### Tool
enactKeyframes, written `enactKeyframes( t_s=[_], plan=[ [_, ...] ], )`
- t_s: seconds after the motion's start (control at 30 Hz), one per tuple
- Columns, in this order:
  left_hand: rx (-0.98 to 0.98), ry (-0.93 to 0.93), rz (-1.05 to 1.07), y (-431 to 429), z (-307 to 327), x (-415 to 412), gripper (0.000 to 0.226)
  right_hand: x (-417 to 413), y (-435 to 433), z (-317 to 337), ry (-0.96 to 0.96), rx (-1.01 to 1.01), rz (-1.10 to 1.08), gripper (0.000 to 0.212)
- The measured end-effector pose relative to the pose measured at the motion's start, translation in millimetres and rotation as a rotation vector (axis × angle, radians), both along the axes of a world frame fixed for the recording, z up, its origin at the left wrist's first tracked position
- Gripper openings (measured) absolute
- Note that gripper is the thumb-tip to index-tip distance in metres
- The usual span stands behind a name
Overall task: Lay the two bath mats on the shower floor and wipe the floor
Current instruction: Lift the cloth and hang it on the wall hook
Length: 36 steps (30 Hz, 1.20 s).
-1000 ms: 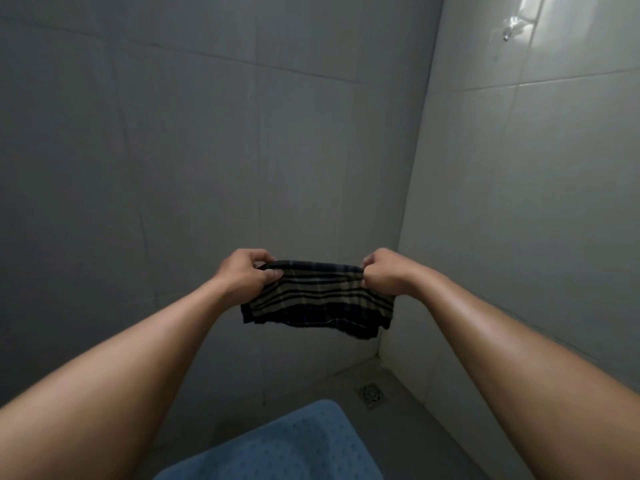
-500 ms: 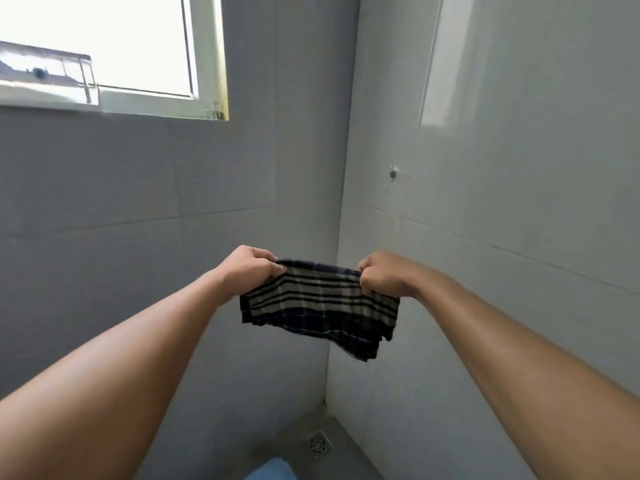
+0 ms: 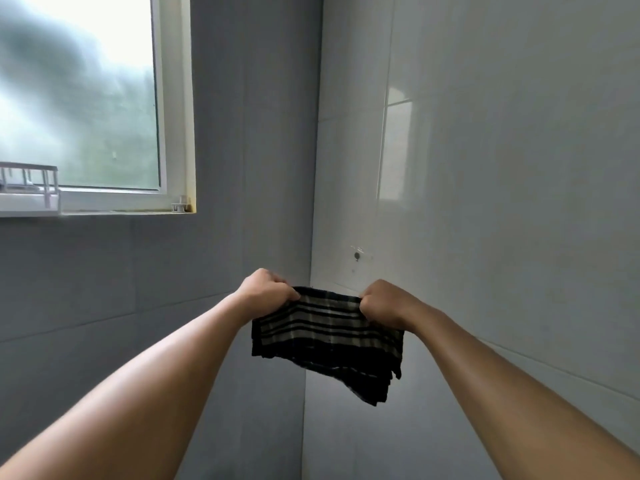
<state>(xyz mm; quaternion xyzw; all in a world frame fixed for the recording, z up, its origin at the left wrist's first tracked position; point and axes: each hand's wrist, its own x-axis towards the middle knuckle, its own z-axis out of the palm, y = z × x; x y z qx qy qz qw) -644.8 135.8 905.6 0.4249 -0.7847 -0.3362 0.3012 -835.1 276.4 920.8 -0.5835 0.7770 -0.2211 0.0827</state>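
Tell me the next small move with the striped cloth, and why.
Probably lower the striped cloth toward the floor: the left hand and right hand grip its top edge in mid-air before the wall corner, and no floor is in view.

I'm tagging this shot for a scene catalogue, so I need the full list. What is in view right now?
cloth: one, dark with pale stripes, held up in front of the wall corner
window: one, white frame with frosted glass, upper left
rack: one, pale metal, on the window sill at the left edge
fitting: one, small and white, at the window's lower right corner
stud: one, small and metal, on the right wall above the cloth
walls: two, grey-white tiles, meeting in a corner
left hand: one, grips the cloth's top left edge
right hand: one, grips the cloth's top right edge
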Motion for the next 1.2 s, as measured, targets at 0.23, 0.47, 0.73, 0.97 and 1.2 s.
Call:
enactKeyframes(
  t_s=[0.23,0.47,0.73,0.97,1.2],
  plan=[
    [-0.041,-0.001,-0.145,-73,-1,-38,0.006,-24,-44,-2,-0.101,-0.035,-0.125,0.025],
    [-0.135,0.005,-0.235,-130,6,-97,0.009,-56,-94,3,-0.040,-0.018,-0.239,0.014],
    [-0.179,-0.031,-0.295,-180,-3,-148,0.008,-103,-136,-7,-0.024,0.056,-0.206,0.030],
    [-0.223,-0.021,-0.289,-220,-7,-189,0.009,-144,-181,-21,-0.043,-0.034,-0.245,0.021],
    [-0.291,0.027,-0.327,-275,-22,-224,0.016,-166,-227,-35,-0.108,-0.052,-0.209,0.007]
  ],
)
